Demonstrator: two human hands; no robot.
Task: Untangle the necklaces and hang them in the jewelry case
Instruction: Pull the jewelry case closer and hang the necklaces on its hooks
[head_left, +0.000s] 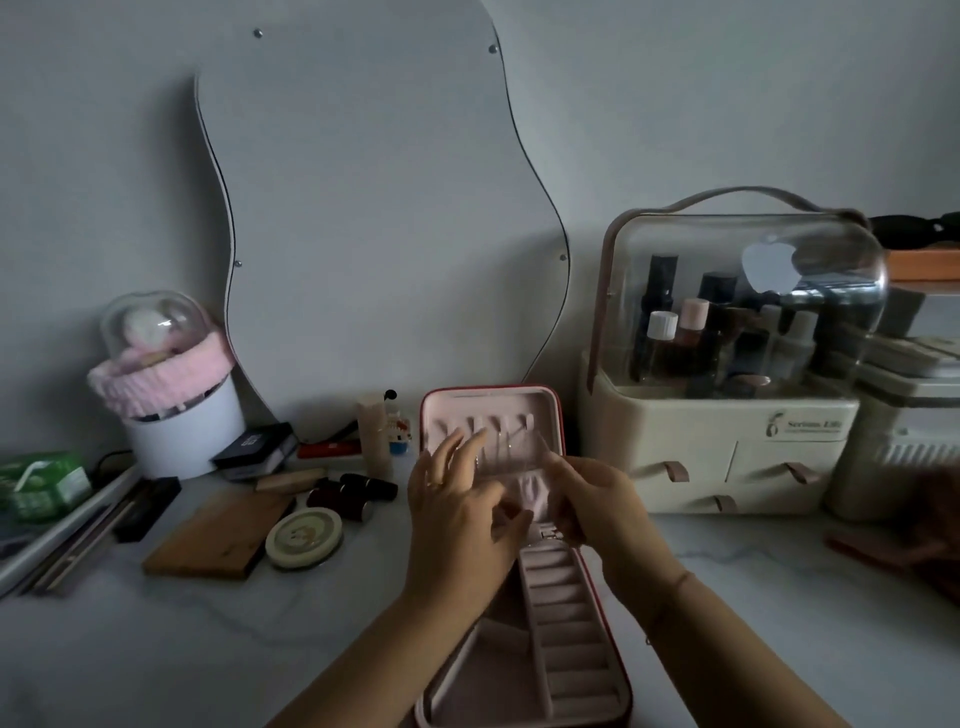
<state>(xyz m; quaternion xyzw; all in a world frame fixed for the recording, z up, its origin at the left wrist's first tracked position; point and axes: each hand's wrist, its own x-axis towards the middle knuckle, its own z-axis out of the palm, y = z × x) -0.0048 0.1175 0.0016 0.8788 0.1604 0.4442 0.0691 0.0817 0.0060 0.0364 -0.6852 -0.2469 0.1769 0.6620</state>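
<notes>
Head view, looking down on an open jewelry case (551, 410) set lengthwise on the worktop (156, 649) — lid upright at the far end, base with ring rolls (561, 597) running back toward the body. Both hands up in front of the lid's lower half. Left hand (457, 512): fingers (475, 440) spread and nearly straight, tips against the row of hooks (524, 422), nothing visibly gripped. Right hand (592, 506): fingers curled inward beside the gathered pocket (530, 491), seemingly pinching something fine; too dim and too thin to tell what, or whether anything at all. Necklaces (501, 437) on the lid lining: a few pale, hair-thin chains hanging straight down from the hooks, long axis vertical, lying just above and between the two hands, touching or nearly touching the left fingertips. Left hand plainly the nearer to the hooks, right hand lower and off to the side. Likely step, as a judgement only: seating a chain on a hook while keeping its slack taut from below — fine links probably slippery and quick to knot again if let loose
</notes>
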